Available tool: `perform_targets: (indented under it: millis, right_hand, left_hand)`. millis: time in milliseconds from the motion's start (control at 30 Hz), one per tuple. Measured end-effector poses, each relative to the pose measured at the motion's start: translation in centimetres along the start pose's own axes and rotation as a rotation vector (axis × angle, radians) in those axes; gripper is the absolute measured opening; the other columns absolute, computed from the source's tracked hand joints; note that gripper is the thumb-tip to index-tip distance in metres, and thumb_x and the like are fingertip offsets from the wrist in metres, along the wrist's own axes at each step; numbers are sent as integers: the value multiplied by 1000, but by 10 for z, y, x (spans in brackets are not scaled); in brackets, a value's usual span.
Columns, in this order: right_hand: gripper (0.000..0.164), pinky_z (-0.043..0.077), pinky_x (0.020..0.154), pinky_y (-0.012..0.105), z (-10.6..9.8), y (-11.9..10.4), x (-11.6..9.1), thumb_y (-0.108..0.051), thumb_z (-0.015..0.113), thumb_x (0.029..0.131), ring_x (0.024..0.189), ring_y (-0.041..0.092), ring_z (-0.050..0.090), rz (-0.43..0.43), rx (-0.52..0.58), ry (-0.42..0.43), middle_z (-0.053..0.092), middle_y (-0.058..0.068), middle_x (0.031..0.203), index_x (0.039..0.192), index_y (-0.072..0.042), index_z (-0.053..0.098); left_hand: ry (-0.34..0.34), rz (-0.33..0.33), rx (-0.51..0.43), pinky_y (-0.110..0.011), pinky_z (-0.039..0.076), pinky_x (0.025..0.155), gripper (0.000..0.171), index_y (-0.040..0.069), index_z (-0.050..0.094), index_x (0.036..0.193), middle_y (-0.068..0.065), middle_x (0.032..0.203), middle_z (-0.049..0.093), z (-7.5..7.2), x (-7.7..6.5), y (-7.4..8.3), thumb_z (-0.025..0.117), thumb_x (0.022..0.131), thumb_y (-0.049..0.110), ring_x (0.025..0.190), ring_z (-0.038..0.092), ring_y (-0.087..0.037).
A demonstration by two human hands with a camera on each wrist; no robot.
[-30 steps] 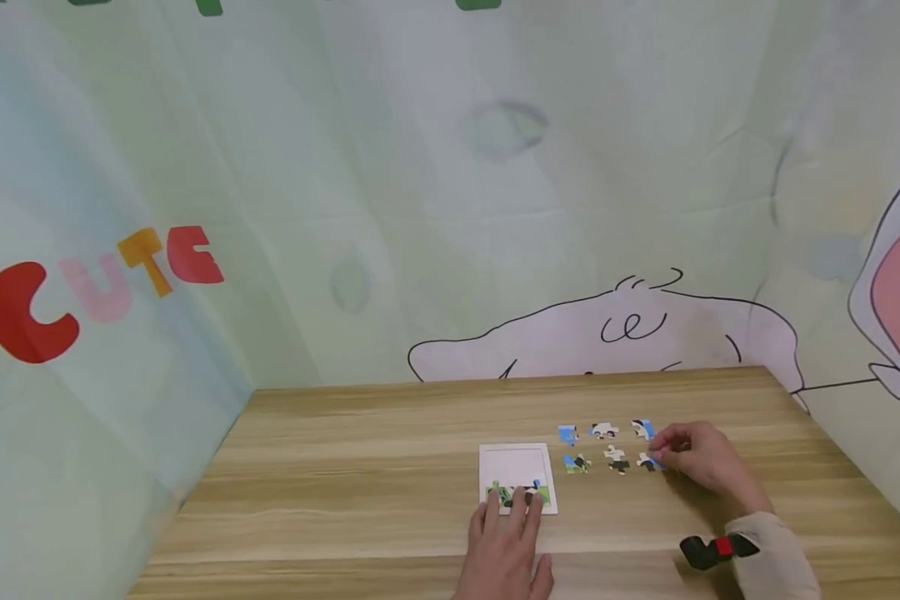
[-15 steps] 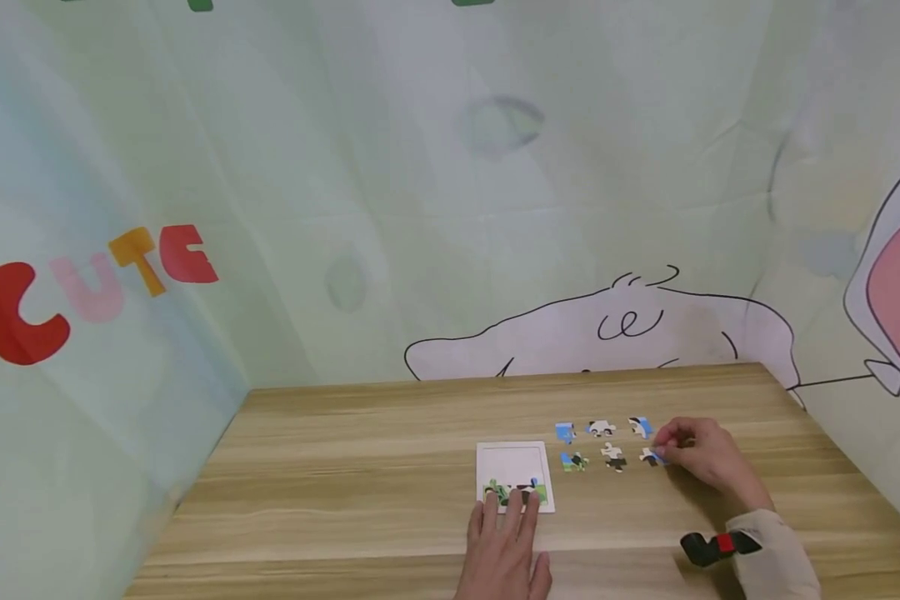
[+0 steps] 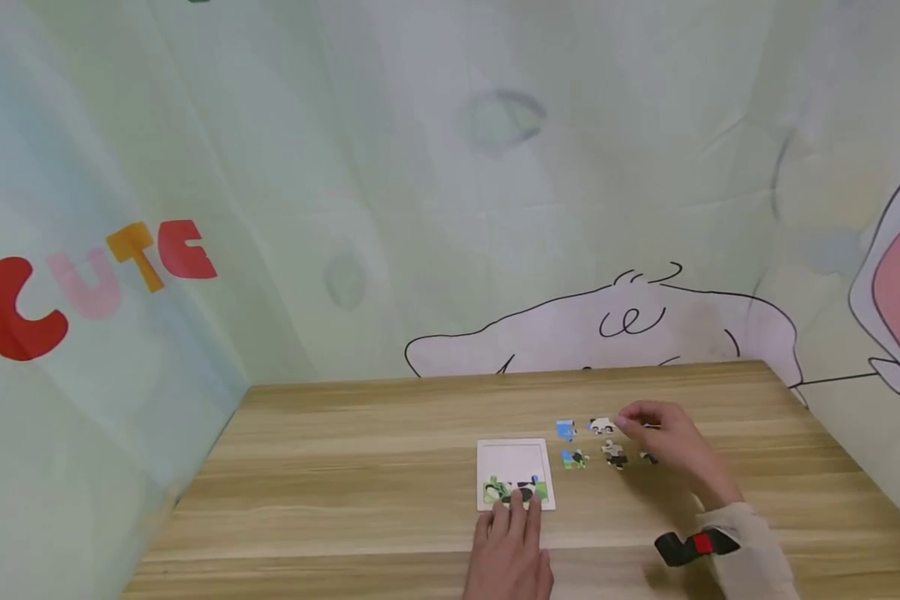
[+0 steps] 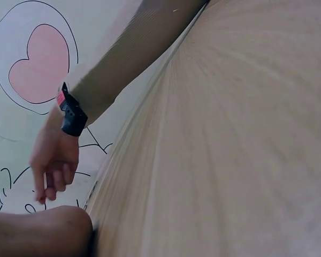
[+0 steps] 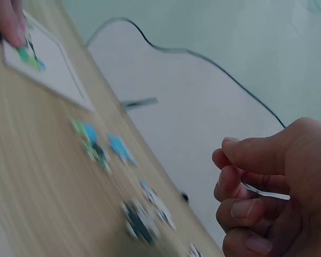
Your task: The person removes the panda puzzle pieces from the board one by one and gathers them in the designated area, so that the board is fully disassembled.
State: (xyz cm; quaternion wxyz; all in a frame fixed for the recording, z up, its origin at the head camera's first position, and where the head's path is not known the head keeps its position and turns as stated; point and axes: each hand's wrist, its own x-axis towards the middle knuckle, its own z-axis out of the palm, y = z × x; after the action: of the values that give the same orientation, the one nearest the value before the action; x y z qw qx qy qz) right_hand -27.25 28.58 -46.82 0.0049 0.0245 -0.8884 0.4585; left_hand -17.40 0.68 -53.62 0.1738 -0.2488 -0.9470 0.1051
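Note:
My left hand lies with its fingertips on the lower edge of a white puzzle tray. Inside the tray, a bottom row of joined green, black and white jigsaw pieces shows just past those fingers. My right hand hovers over the loose pieces, its fingertips right by a panda-face piece. In the right wrist view its thumb and loosely curled fingers have nothing visible between them. Below lies a grey-and-white piece. The hand partly covers two right-hand pieces, one with a dark patch.
A blue piece and a green-and-blue piece lie just right of the tray. The wooden table ends at a printed cloth backdrop. A black wrist camera sits on the right sleeve.
My right hand has lifted off the lower right piece and moved left and slightly away, toward the panda-face piece. The left hand has drawn back slightly, showing more of the tray's bottom row.

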Motion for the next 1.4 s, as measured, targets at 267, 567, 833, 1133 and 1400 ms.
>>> perform_targets:
  millis: [267,567,833,1133,1400]
  right_hand:
    - [19,52,80,26,84,-34,-1,-19,67,104,94,13,63,-152,81,-177,78,9,111,111,-8,80]
    - [25,47,73,24,132,-44,-16,-12,62,105,78,0,56,-303,-124,-154,77,-2,97,123,-16,80]
    - [28,50,81,32,138,-52,-22,-14,59,105,90,7,63,-253,-185,-182,80,-3,112,123,-22,81]
    - [27,45,69,25,133,-50,-14,-8,57,104,75,11,57,-158,155,-304,67,5,85,123,-11,77]
    - [11,49,63,23,151,-50,-17,-19,81,94,66,4,62,-137,170,-83,83,0,97,104,-16,84]
  left_hand:
    - [75,-2,14,-35,52,96,59,18,66,146,-6,143,69,-1,0,2,64,99,53,122,65,-22]
    - [187,-12,107,-31,49,92,51,19,74,129,-3,134,73,0,1,7,67,94,56,118,66,-21]
    - [252,-14,115,-31,50,91,50,19,79,120,-4,127,77,4,-1,7,72,87,56,113,69,-22]
    - [228,-22,114,-31,51,92,51,18,77,122,-4,125,76,4,0,7,72,89,56,114,69,-23]
    - [280,-27,125,-32,50,90,52,16,77,115,-4,118,75,7,-1,5,74,83,57,110,68,-22]
